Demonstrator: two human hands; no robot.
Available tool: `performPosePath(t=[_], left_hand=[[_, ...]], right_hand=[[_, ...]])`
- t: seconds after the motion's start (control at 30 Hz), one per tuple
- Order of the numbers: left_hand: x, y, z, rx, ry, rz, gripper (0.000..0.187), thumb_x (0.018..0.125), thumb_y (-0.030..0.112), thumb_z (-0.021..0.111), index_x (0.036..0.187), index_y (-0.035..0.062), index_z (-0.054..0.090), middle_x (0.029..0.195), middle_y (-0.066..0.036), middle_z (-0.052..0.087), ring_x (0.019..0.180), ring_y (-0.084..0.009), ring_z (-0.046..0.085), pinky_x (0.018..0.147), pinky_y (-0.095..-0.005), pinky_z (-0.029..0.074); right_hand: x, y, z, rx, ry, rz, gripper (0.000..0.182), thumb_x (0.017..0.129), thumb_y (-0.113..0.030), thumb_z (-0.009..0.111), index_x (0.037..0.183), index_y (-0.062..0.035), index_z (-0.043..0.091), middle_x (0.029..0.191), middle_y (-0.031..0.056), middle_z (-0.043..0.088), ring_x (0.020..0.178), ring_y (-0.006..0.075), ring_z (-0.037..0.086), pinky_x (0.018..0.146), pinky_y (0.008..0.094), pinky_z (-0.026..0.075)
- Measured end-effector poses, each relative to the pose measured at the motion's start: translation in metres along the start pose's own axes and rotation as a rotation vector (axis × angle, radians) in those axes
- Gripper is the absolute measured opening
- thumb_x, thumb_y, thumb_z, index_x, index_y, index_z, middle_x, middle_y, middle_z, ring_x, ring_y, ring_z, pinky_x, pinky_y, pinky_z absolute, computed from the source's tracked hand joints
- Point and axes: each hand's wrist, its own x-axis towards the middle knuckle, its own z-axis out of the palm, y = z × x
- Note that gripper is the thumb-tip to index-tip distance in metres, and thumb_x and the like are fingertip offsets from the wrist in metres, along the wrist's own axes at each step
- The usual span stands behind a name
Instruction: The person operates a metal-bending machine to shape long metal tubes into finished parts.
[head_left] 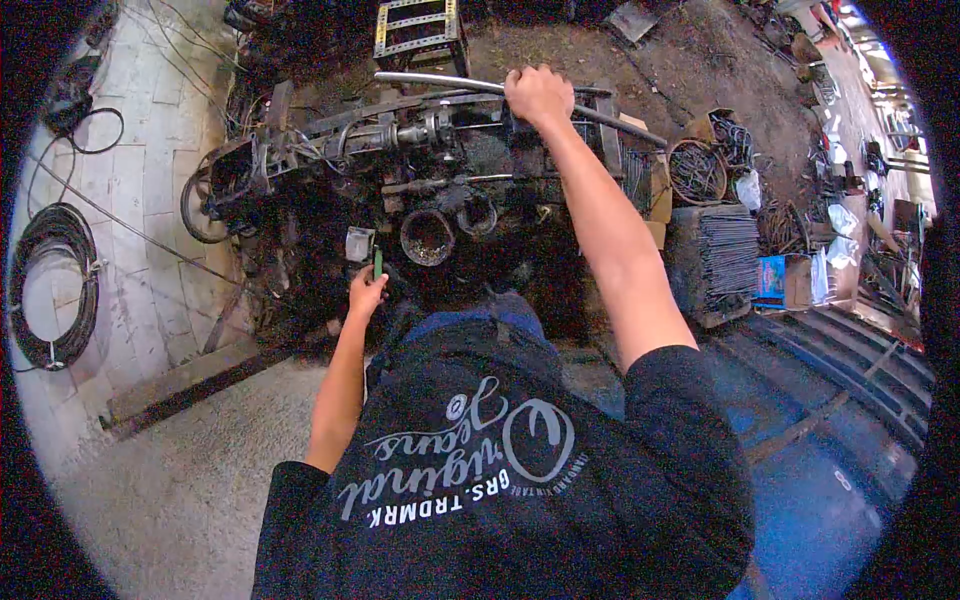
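My right hand is closed around a long metal bar, which slants across the far side of a greasy machine. Its left end is bright, while the right end looks darker. Lower down, my left hand is closed on a slim green handle that stands up from the fingers. Just beyond that hand sits a small pale box. Two round containers, a larger bowl with small bits inside and a smaller one, are to the right of the handle.
A yellow-topped metal stand is beyond the machine. To the right are a stack of thin rods, a round basket and a blue box. A coiled black cable lies at the left, with a metal beam nearer me.
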Motion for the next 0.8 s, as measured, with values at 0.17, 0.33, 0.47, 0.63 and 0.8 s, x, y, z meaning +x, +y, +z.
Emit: performPosePath(t=[0.17, 0.33, 0.47, 0.63, 0.8], left_hand=[[0.007, -0.012, -0.002, 0.069, -0.015, 0.018, 0.048, 0.078, 0.016, 0.069, 0.121, 0.0038, 0.051, 0.08, -0.006, 0.062, 0.053, -0.0128, 0.057, 0.048, -0.028, 0.046], [0.009, -0.017, -0.004, 0.113, -0.035, 0.061, 0.055, 0.074, 0.012, 0.071, 0.124, 0.0026, 0.049, 0.085, -0.009, 0.064, 0.055, -0.013, 0.058, 0.049, -0.0279, 0.048], [0.01, -0.021, -0.004, 0.106, -0.04, 0.048, 0.057, 0.074, 0.011, 0.071, 0.126, 0.0022, 0.048, 0.087, -0.01, 0.064, 0.055, -0.0135, 0.058, 0.049, -0.0272, 0.048], [0.006, -0.019, -0.003, 0.03, -0.064, 0.064, 0.055, 0.076, 0.007, 0.068, 0.127, 0.0025, 0.046, 0.079, -0.007, 0.061, 0.052, -0.0126, 0.055, 0.047, -0.0266, 0.046], [0.0, -0.011, -0.003, 0.039, -0.06, 0.061, 0.054, 0.078, 0.006, 0.066, 0.127, 0.0019, 0.045, 0.077, -0.005, 0.06, 0.052, -0.0118, 0.054, 0.045, -0.026, 0.044]], right_hand=[[-0.003, -0.002, -0.011, 0.036, -0.066, 0.003, 0.046, 0.083, -0.037, 0.042, 0.091, -0.0017, 0.069, 0.101, 0.0204, 0.064, 0.094, 0.0347, 0.062, 0.084, 0.0476, 0.046], [-0.003, -0.001, -0.008, 0.02, -0.09, 0.006, 0.047, 0.083, -0.039, 0.042, 0.094, -0.0022, 0.068, 0.103, 0.0205, 0.064, 0.094, 0.0351, 0.062, 0.085, 0.0465, 0.046], [-0.003, -0.003, -0.006, 0.003, -0.098, 0.009, 0.049, 0.083, -0.042, 0.042, 0.096, -0.0028, 0.068, 0.103, 0.0196, 0.064, 0.097, 0.0353, 0.061, 0.086, 0.0466, 0.045], [-0.001, -0.001, -0.006, 0.02, -0.142, 0.03, 0.05, 0.083, -0.044, 0.042, 0.097, -0.0028, 0.068, 0.105, 0.0191, 0.063, 0.1, 0.0346, 0.06, 0.088, 0.0472, 0.043], [0.0, 0.001, -0.003, 0.023, -0.145, 0.022, 0.051, 0.084, -0.046, 0.043, 0.098, -0.0031, 0.068, 0.105, 0.0188, 0.064, 0.099, 0.0353, 0.061, 0.087, 0.0473, 0.044]])
